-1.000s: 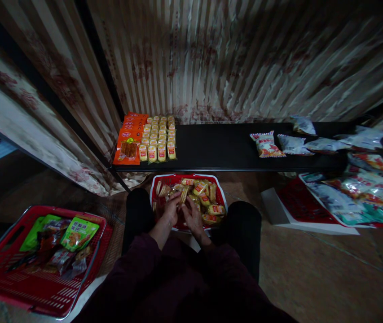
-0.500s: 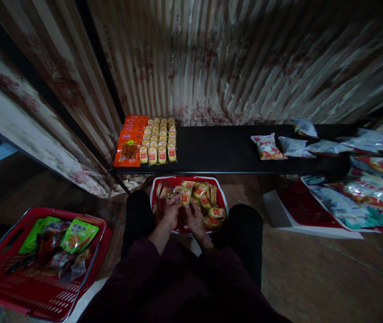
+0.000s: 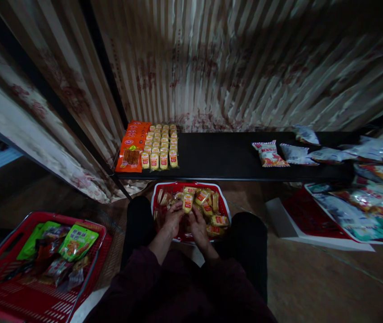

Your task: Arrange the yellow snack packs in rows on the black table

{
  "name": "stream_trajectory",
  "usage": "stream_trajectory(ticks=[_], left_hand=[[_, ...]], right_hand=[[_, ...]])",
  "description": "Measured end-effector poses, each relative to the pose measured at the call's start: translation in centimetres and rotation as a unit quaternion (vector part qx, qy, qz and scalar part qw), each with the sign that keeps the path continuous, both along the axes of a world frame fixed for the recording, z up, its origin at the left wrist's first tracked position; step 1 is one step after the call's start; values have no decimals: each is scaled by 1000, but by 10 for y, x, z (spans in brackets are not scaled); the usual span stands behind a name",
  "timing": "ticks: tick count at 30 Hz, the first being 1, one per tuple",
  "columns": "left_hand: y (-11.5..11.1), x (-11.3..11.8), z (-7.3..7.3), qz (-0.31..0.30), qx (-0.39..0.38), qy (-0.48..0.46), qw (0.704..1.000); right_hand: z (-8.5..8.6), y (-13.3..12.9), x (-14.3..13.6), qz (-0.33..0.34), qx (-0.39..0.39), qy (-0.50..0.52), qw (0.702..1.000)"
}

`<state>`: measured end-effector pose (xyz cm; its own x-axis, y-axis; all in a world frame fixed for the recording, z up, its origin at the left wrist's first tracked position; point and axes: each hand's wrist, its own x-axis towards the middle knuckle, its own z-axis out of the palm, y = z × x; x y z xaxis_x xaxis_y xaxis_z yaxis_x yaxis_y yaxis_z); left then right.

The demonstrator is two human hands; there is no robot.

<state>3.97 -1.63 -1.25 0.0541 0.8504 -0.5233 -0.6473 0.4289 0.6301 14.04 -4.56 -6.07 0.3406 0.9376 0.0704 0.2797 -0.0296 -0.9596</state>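
Over a red basket (image 3: 225,202) between the knees, my left hand (image 3: 173,220) and my right hand (image 3: 198,225) hold a yellow snack pack (image 3: 187,202) between their fingertips, its label facing up. More yellow packs (image 3: 220,220) lie loose in the basket beneath. On the black shelf (image 3: 216,157) in front, similar packs stand in four neat columns (image 3: 163,160). Orange snack bags (image 3: 131,148) lie overlapped directly left of those columns.
White and red bags (image 3: 270,154) lie scattered on the shelf's right part. Another basket of bags (image 3: 356,211) stands at the right. At lower left is a red basket (image 3: 43,303) with green packets (image 3: 78,242). A striped curtain (image 3: 204,67) hangs behind.
The view has shifted slightly, so the shelf and baskets sit lower in the picture. The held pack now shows more upright between both hands.
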Motion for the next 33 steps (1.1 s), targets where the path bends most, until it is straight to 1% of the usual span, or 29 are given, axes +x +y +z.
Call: stream_trajectory(ticks=[2,4,7,9,10,15,19,23,26,30,33], left_hand=[[0,1,-1,2,9,5,1000],[0,2,-3,6,12,15,1000],[1,3,-2,13,19,35,999],[2,4,0,11,21,48,999],[2,4,1,11,25,56,998],[4,3,11,-9,52,93,994],[7,1,14,-13,64,84,994],[9,0,13,-12,79,77,994],[11,-2,15,-20,89,89,992],[17,-2,20,-17,100,121,987],[22,-2,27,-13,99,131,986]], right_hand=[[7,-1,-1,-6,-38,35,999],[11,-1,0,6,-53,54,997],[13,1,2,-6,-59,66,996],[12,2,4,3,-63,75,995],[12,3,5,-4,-67,72,995],[20,6,5,-20,-60,65,996],[26,11,4,-24,-52,77,995],[28,15,4,-30,-53,73,996],[29,18,4,-27,-42,59,997],[29,25,5,-43,-23,34,998],[32,32,6,-32,-14,34,999]])
